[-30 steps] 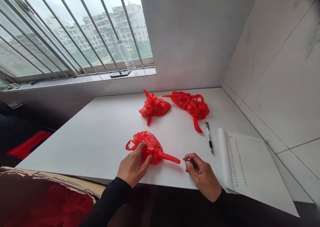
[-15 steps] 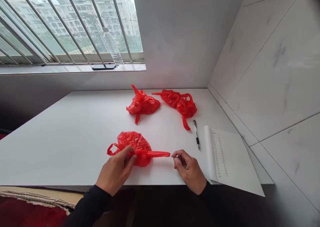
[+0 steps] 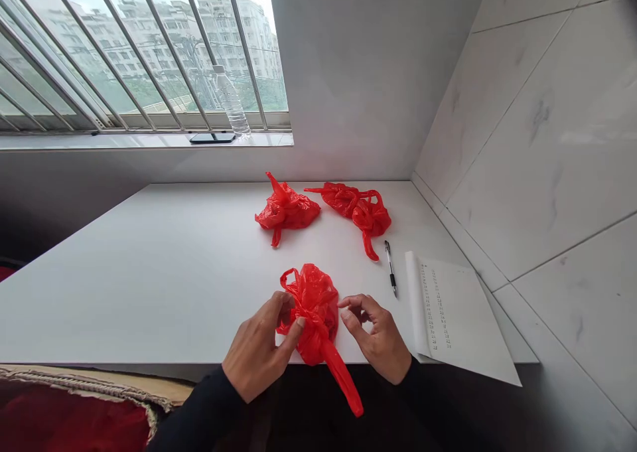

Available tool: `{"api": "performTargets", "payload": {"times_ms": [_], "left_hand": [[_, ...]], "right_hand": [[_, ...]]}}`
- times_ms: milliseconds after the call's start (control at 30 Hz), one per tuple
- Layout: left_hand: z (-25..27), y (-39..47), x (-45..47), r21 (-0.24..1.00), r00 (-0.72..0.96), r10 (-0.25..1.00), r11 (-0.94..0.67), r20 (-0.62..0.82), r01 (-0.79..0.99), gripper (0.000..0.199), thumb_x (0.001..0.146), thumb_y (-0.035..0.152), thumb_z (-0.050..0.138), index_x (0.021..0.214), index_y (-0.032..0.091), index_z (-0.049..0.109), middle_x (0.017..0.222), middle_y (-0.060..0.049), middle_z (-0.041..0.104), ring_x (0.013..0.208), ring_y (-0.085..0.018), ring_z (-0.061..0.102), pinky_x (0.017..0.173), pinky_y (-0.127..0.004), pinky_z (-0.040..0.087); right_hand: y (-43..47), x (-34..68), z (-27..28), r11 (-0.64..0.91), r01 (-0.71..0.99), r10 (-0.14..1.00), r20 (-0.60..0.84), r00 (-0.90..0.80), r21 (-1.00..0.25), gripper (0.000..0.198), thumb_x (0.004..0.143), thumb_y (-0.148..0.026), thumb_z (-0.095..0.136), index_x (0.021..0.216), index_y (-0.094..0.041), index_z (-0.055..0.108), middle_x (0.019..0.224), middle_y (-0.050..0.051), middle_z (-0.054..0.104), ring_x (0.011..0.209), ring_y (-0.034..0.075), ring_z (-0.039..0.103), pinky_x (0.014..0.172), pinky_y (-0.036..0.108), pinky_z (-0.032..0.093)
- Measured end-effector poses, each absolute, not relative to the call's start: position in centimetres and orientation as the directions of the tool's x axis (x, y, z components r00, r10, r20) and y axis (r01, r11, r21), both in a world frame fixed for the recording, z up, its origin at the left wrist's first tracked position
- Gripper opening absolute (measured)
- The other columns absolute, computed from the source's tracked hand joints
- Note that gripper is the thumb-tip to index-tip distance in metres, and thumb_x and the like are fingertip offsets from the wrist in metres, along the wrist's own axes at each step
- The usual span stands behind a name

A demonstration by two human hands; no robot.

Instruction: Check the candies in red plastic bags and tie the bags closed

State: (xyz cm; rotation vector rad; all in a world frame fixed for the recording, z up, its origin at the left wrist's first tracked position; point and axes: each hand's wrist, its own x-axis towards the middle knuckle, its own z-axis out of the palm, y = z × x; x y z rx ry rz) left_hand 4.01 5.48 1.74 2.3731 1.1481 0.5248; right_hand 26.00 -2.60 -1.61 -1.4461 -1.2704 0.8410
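A knotted red plastic bag lies at the table's front edge, and one long handle hangs down over that edge. My left hand pinches the bag near its knot, with the thumb on the front and the fingers partly hidden behind the plastic. Close to the bag's right side is my right hand, its thumb and curved fingers apart with nothing between them. Whether its index fingertip touches the plastic I cannot tell.
Two more knotted red bags, a left one and a right one, lie at the back of the white table. A pen and an open notebook are on the right. On the sill stand a bottle and a phone.
The front bag has shifted right and turned, so its long handle now points down toward me instead of right. My left hand has moved right with it; the right hand has barely moved.
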Motion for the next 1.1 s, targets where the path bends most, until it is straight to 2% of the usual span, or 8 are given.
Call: {"api": "performTargets", "payload": {"times_ms": [100,167,300,567,667,800,967,1100], "left_hand": [[1.4,5.0,4.3,0.523,0.615,0.779,-0.576,0.121,0.628,0.032,0.092,0.048,0.056,0.113,0.024,0.048,0.098,-0.004,0.064,0.081,-0.021,0.063,0.072,-0.038,0.052],[1.1,4.9,4.5,0.517,0.648,0.753,-0.604,0.119,0.607,0.033,0.09,0.045,0.06,0.115,0.025,0.05,0.101,-0.004,0.064,0.085,-0.022,0.063,0.074,-0.038,0.052],[0.5,5.1,4.7,0.522,0.68,0.723,-0.629,0.123,0.575,0.004,0.093,0.026,0.053,0.096,0.025,0.054,0.09,-0.001,0.064,0.079,-0.018,0.06,0.071,-0.033,0.049],[1.2,6.4,3.3,0.57,0.522,0.818,-0.555,0.241,0.606,0.014,0.098,0.02,0.043,0.09,0.022,0.054,0.079,0.001,0.058,0.068,-0.014,0.051,0.065,-0.029,0.043],[1.5,6.6,3.2,0.598,0.505,0.817,-0.559,0.279,0.574,0.013,0.099,0.022,0.045,0.093,0.022,0.056,0.08,0.001,0.058,0.071,-0.014,0.052,0.067,-0.028,0.045],[1.7,6.1,4.2,0.606,0.59,0.748,-0.629,0.302,0.487,0.016,0.1,0.022,0.046,0.101,0.024,0.062,0.088,-0.001,0.06,0.077,-0.013,0.057,0.072,-0.027,0.048],[1.7,6.0,4.0,0.601,0.596,0.733,-0.649,0.329,0.467,0.02,0.1,0.021,0.045,0.104,0.023,0.065,0.089,-0.002,0.061,0.079,-0.013,0.059,0.073,-0.027,0.049],[1.9,6.6,2.9,0.625,0.53,0.772,-0.614,0.351,0.482,0.018,0.1,0.021,0.046,0.101,0.022,0.064,0.084,-0.001,0.058,0.074,-0.013,0.055,0.071,-0.027,0.047]], "right_hand": [[-1.7,25.1,-0.7,0.203,0.433,0.962,0.262,0.081,-0.878,0.041,0.093,-0.022,0.056,0.134,-0.03,0.058,0.117,0.004,0.065,0.109,0.023,0.055,0.096,0.039,0.046],[-1.1,24.4,-0.5,0.257,0.469,0.958,0.287,-0.007,-0.845,0.056,0.09,-0.016,0.057,0.143,-0.031,0.05,0.12,0.004,0.065,0.112,0.024,0.054,0.101,0.043,0.045],[-0.7,23.8,-0.4,0.199,0.466,0.973,0.23,0.01,-0.862,0.043,0.088,-0.015,0.057,0.13,-0.027,0.061,0.096,0.002,0.067,0.092,0.021,0.06,0.089,0.038,0.05],[-1.9,28.1,-0.3,-0.041,0.408,0.909,0.136,0.395,-0.912,0.024,0.095,-0.026,0.048,0.114,-0.022,0.063,0.078,0.0,0.058,0.072,0.017,0.055,0.072,0.032,0.049],[-2.1,28.3,0.4,0.025,0.457,0.901,0.219,0.375,-0.889,0.025,0.097,-0.03,0.05,0.118,-0.024,0.063,0.1,0.005,0.065,0.095,0.021,0.061,0.09,0.038,0.049],[-1.5,25.8,1.4,0.237,0.584,0.932,0.352,0.089,-0.776,0.044,0.095,-0.027,0.057,0.139,-0.03,0.052,0.128,0.005,0.062,0.124,0.026,0.05,0.108,0.046,0.041],[-0.9,24.7,0.8,0.256,0.606,0.946,0.325,0.004,-0.753,0.011,0.093,-0.02,0.058,0.097,-0.025,0.068,0.085,0.0,0.068,0.085,0.02,0.06,0.11,0.051,0.035],[-1.5,26.2,0.8,0.164,0.594,0.955,0.278,0.105,-0.787,0.011,0.095,-0.021,0.055,0.09,-0.023,0.065,0.082,0.002,0.065,0.082,0.021,0.057,0.082,0.041,0.049]]}}
